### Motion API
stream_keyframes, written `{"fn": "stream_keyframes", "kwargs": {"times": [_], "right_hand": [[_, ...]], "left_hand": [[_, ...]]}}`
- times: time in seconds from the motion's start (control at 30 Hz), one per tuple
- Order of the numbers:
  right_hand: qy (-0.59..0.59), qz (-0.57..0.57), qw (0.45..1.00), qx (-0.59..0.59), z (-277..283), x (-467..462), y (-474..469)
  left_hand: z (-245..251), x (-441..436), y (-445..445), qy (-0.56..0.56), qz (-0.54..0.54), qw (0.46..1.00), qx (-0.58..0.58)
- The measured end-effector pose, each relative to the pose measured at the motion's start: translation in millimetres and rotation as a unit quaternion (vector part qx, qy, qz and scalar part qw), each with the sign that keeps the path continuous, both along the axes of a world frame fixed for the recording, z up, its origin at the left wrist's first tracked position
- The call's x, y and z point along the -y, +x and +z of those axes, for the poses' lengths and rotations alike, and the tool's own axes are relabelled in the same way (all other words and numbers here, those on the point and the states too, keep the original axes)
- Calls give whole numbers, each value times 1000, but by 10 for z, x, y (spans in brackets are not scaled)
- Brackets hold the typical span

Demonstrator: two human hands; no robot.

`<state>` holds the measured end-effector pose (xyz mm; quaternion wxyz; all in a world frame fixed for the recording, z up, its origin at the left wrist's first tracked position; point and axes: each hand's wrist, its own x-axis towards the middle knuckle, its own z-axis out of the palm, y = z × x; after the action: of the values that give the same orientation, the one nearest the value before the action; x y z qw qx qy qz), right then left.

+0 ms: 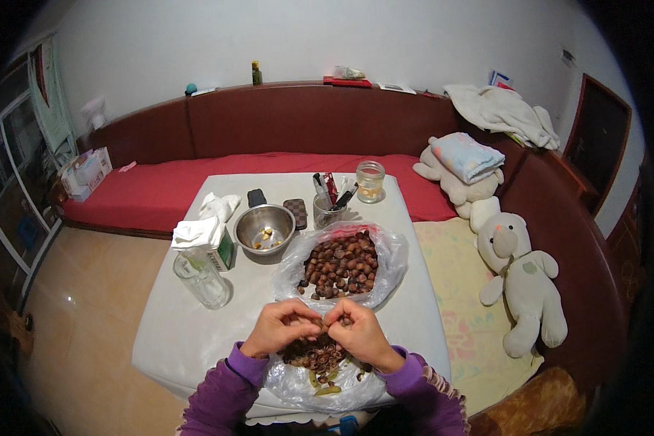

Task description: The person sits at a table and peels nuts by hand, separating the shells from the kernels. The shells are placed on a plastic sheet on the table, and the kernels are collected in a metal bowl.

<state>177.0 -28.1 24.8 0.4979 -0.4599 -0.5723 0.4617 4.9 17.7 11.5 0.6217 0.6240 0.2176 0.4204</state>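
My left hand and my right hand meet fingertip to fingertip, pinching a small brown nut between them, mostly hidden by the fingers. Below them, brown shells and a few greenish-yellow pieces lie on a clear plastic bag. Just beyond my hands, an open plastic bag holds many round brown nuts. Farther back to the left, a steel bowl contains several small yellow kernels.
On the white-covered table are an empty glass, a tissue box, a cup of pens, a glass jar and a checked case. Behind stands a sofa; a plush bear lies at right.
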Motion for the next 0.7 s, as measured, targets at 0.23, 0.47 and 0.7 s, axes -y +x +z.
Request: {"fn": "stream_keyframes", "kwargs": {"times": [0.23, 0.47, 0.7], "right_hand": [[-17, 75, 987, -143, 83, 5, 39], [-22, 122, 980, -157, 60, 28, -20], [-19, 122, 983, -138, 55, 22, -14]], "left_hand": [[-1, -9, 23, -75, 13, 995, 61], [3, -8, -8, -82, -20, 995, 60], [33, 3, -13, -68, -39, 995, 54]]}}
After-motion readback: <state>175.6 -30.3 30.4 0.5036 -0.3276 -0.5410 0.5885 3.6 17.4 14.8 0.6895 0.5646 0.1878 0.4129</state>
